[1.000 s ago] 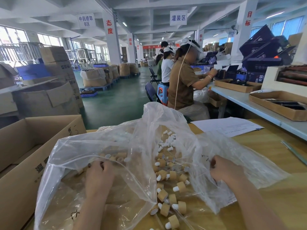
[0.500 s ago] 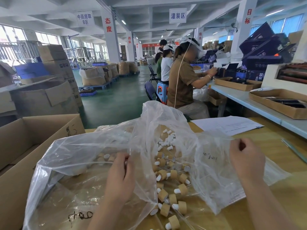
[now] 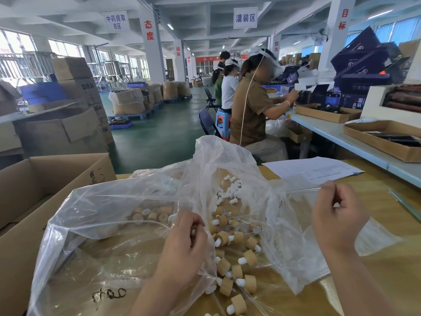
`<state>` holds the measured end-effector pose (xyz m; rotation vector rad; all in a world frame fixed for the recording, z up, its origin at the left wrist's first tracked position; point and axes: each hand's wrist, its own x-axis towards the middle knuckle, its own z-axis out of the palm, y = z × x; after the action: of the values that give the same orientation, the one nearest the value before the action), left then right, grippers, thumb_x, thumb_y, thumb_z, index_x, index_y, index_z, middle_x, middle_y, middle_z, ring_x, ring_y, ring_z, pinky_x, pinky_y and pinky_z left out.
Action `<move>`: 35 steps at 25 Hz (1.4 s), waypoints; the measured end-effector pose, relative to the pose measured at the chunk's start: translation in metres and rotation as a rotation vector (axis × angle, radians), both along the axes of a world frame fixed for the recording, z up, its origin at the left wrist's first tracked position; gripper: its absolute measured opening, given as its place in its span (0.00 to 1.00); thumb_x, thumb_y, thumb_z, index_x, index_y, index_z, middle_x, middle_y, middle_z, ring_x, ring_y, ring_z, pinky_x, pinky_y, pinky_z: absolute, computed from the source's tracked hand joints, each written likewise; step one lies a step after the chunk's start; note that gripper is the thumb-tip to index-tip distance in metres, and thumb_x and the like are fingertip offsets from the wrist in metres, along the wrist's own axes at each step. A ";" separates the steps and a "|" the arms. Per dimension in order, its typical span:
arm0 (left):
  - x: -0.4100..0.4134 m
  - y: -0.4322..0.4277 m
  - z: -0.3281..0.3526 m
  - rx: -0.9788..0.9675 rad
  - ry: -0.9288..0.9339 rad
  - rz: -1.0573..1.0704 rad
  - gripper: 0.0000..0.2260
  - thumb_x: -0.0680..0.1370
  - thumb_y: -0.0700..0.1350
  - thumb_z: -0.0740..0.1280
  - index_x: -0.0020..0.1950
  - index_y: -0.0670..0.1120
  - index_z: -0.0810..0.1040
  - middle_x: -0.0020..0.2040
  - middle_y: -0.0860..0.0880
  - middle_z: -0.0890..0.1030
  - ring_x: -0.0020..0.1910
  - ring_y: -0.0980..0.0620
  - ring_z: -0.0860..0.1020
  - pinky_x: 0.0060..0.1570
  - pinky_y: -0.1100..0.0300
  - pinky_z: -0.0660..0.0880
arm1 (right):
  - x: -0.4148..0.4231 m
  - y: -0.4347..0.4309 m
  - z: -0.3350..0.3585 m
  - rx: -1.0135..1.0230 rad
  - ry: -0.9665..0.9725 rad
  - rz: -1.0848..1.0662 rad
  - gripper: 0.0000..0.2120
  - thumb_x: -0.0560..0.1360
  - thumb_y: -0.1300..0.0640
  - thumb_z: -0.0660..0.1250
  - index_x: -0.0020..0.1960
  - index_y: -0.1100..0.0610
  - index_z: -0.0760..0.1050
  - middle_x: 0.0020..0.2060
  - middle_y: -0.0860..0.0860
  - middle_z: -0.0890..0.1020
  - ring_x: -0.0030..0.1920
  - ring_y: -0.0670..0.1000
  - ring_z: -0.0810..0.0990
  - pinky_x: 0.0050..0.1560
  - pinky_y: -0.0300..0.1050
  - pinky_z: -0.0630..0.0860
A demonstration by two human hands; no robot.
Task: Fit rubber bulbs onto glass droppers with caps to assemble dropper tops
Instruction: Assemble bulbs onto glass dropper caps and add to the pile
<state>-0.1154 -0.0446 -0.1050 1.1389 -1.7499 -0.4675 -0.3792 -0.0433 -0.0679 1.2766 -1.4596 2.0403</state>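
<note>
Right hand [image 3: 338, 218] has lifted, pinching a glass dropper [image 3: 303, 189]; left hand [image 3: 185, 249] curls round a white piece [image 3: 193, 232]

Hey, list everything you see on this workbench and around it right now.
plastic bags: at least two, clear, spread over the table
capped droppers with bulbs: many, tan and white, heaped centre front
loose rubber bulbs: many, white, behind that heap
cardboard box: one, brown, open, left
paper sheet: one, white, far right of table
seated workers: at least three, at the next bench
left hand: one, grips a small white part
right hand: one, pinches a thin clear tube, likely a glass dropper
</note>
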 end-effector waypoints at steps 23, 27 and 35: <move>-0.001 0.002 0.001 0.168 0.322 -0.107 0.11 0.76 0.49 0.56 0.52 0.59 0.76 0.32 0.57 0.71 0.31 0.56 0.69 0.34 0.56 0.68 | 0.082 0.018 -0.019 0.453 0.342 0.763 0.12 0.79 0.48 0.56 0.39 0.49 0.70 0.28 0.50 0.71 0.27 0.50 0.68 0.30 0.33 0.63; -0.003 0.004 0.005 0.166 0.332 -0.116 0.11 0.76 0.47 0.59 0.52 0.62 0.75 0.33 0.56 0.74 0.31 0.53 0.73 0.35 0.55 0.75 | 0.085 0.019 -0.020 0.431 0.291 0.775 0.15 0.78 0.46 0.57 0.37 0.53 0.71 0.28 0.48 0.72 0.29 0.48 0.70 0.31 0.35 0.66; -0.009 0.006 0.008 0.172 0.222 -0.021 0.15 0.72 0.41 0.73 0.48 0.61 0.79 0.43 0.54 0.80 0.41 0.56 0.81 0.42 0.65 0.77 | 0.066 0.011 -0.009 0.295 -0.350 0.755 0.14 0.74 0.59 0.62 0.34 0.51 0.82 0.31 0.51 0.83 0.31 0.61 0.74 0.34 0.42 0.73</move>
<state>-0.1239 -0.0386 -0.0970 1.1421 -1.5525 -0.7400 -0.3129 -0.0319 -0.0772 1.8825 -1.6356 2.7027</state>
